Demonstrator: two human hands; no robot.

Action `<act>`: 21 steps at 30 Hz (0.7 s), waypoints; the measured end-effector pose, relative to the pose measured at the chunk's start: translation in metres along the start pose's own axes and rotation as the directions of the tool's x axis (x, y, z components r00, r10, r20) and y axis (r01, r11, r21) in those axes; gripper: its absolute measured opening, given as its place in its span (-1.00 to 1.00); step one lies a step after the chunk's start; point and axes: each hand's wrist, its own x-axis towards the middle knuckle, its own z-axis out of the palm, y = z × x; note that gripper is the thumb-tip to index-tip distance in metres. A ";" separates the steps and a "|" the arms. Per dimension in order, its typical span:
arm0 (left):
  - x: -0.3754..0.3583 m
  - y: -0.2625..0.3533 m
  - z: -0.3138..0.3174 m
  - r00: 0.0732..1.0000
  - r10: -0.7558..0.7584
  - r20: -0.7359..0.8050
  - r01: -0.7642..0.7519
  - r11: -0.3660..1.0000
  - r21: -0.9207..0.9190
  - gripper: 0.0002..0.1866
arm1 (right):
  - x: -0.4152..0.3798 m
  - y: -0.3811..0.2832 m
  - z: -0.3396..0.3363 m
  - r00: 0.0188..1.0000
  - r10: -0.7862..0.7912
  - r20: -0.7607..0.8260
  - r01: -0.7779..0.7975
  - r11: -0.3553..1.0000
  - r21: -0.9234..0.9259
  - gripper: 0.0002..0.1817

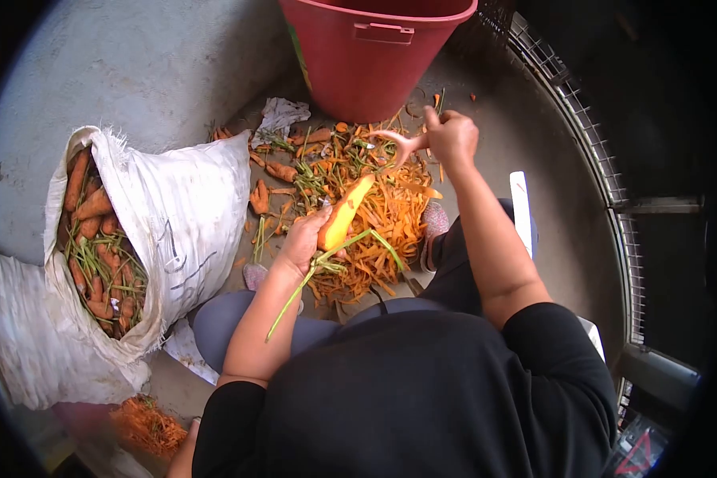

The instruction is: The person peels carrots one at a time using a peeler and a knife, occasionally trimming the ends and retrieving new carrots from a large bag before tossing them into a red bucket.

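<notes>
My left hand is wrapped round the lower end of a carrot, tilted with its tip pointing up and away. Much of its skin is gone, showing yellow-orange flesh, and long green stems hang from the held end. In my right hand, closed round the handle, is a pale pinkish Y-shaped peeler. The peeler's head is a little beyond the carrot's tip, apart from it as far as I can see. Beneath both hands lies a heap of orange carrot peelings between my shoes.
A large red bin stands ahead. At left, a white woven sack lies open, holding several unpeeled carrots with stems. Loose carrots and scraps litter the floor. A metal mesh barrier curves along the right. Shredded carrot sits at lower left.
</notes>
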 end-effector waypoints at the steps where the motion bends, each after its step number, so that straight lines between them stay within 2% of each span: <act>1: 0.002 0.000 0.001 1.000 0.005 -0.016 -0.005 1.000 0.007 -0.66 | -0.019 -0.011 0.001 0.995 -0.049 0.089 0.045 0.998 0.054 -0.54; 2: 0.004 0.002 0.002 0.999 0.010 -0.033 -0.009 1.000 0.017 -0.66 | -0.040 -0.021 0.005 0.980 -0.101 0.173 0.082 0.990 0.114 -0.54; 4: 0.005 0.002 0.003 1.000 0.031 0.004 -0.031 0.999 -0.028 -0.66 | -0.075 -0.034 0.013 0.920 -0.262 0.290 0.290 0.955 -0.058 -0.52; 5: 0.004 0.003 0.006 0.999 0.044 -0.003 -0.044 0.999 -0.019 -0.66 | -0.069 -0.035 0.015 0.925 -0.183 0.332 0.213 0.975 -0.058 -0.53; 6: 0.003 0.002 0.007 0.999 0.053 -0.010 -0.053 0.999 -0.011 -0.66 | -0.056 -0.031 0.018 0.952 -0.087 0.293 0.115 0.990 -0.079 -0.55; 8: 0.004 0.001 -0.003 0.999 0.032 0.008 -0.033 0.996 0.078 -0.65 | -0.031 -0.016 0.021 0.980 -0.084 0.181 0.109 0.985 -0.133 -0.56; 10: 0.003 0.001 -0.004 1.000 0.021 0.013 -0.022 0.993 0.114 -0.65 | -0.003 -0.008 0.002 0.997 -0.017 0.073 0.030 0.984 -0.176 -0.55; 12: 0.001 0.005 -0.002 0.999 0.033 0.025 -0.036 0.994 0.106 -0.64 | 0.017 0.008 -0.001 0.997 -0.055 -0.053 0.043 0.979 -0.198 -0.55; 13: 0.003 0.005 -0.003 0.999 0.037 0.011 -0.038 0.994 0.105 -0.64 | 0.007 -0.003 -0.011 0.998 -0.056 -0.026 0.053 0.993 -0.110 -0.55; 15: 0.005 0.000 -0.005 1.000 0.012 0.016 -0.013 0.999 0.052 -0.65 | -0.033 -0.031 -0.019 0.987 -0.083 0.138 0.077 0.996 0.047 -0.54; 16: 0.004 0.001 -0.003 0.999 0.021 0.028 -0.022 0.999 0.039 -0.65 | -0.047 -0.028 0.001 0.971 -0.204 0.126 0.207 0.978 -0.014 -0.54; 17: 0.003 0.003 0.002 0.999 0.028 0.039 -0.030 0.999 0.028 -0.65 | -0.073 -0.041 0.000 0.950 -0.227 0.212 0.250 0.964 -0.090 -0.54; 18: 0.002 0.005 0.004 0.998 0.037 0.051 -0.038 0.999 0.019 -0.65 | -0.080 -0.035 0.010 0.903 -0.318 0.288 0.353 0.932 -0.082 -0.56; 20: 0.003 -0.002 0.000 0.999 0.045 -0.016 -0.045 0.999 0.020 -0.66 | -0.057 -0.028 0.020 0.945 -0.087 0.315 0.130 0.984 -0.119 -0.57; 21: 0.002 -0.001 0.005 0.999 0.030 -0.033 -0.029 0.999 0.026 -0.66 | -0.042 -0.017 0.027 0.969 -0.036 0.245 0.060 0.994 -0.091 -0.58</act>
